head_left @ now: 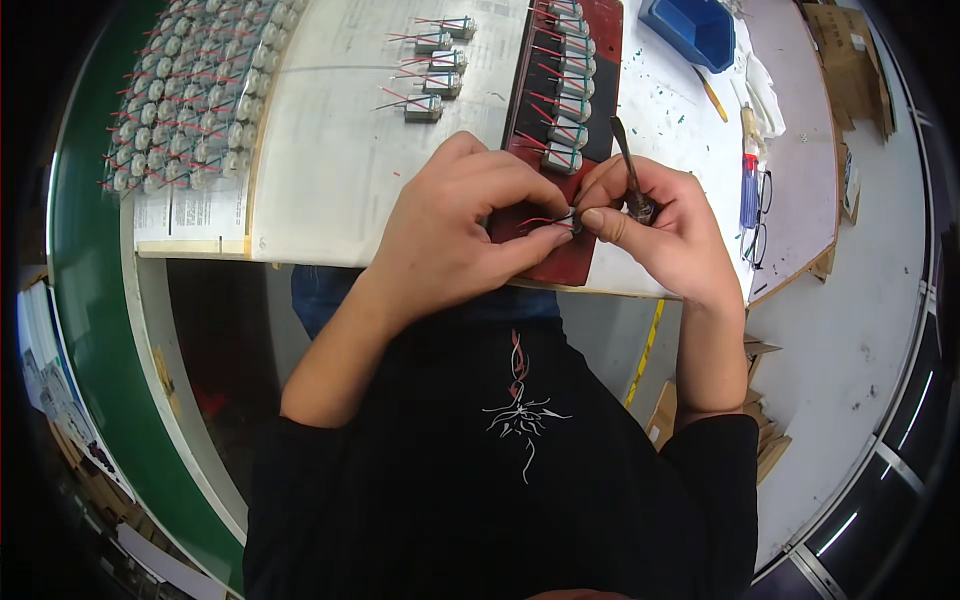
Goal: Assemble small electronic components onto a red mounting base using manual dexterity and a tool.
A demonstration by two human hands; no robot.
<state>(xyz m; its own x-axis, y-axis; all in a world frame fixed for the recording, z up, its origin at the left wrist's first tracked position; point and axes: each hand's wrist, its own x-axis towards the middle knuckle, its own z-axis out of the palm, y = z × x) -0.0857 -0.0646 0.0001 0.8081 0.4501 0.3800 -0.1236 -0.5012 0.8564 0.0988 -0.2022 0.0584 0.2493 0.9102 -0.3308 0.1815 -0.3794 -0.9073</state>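
Observation:
A small grey motor [570,222] with red and dark wires lies at the near end of a dark red strip holder [560,268]. My left hand [465,215] pinches it from the left with thumb and forefinger. From the right, the thumb and forefinger of my right hand [650,215] close on the same motor. A slim dark metal tool [628,160] with a flattened tip juts up out of my right hand; its lower end is hidden by the fingers. Farther along the holder stands a row of similar motors [565,135] with red and green wires. My fingertips cover much of the held motor.
Several loose motors [425,108] lie on the white sheet left of the holder. A dense batch of wired motors [190,110] fills the far left. At the right are a blue bin [692,32], a yellow stick [712,95], a blue-handled screwdriver [749,190] and glasses [763,220].

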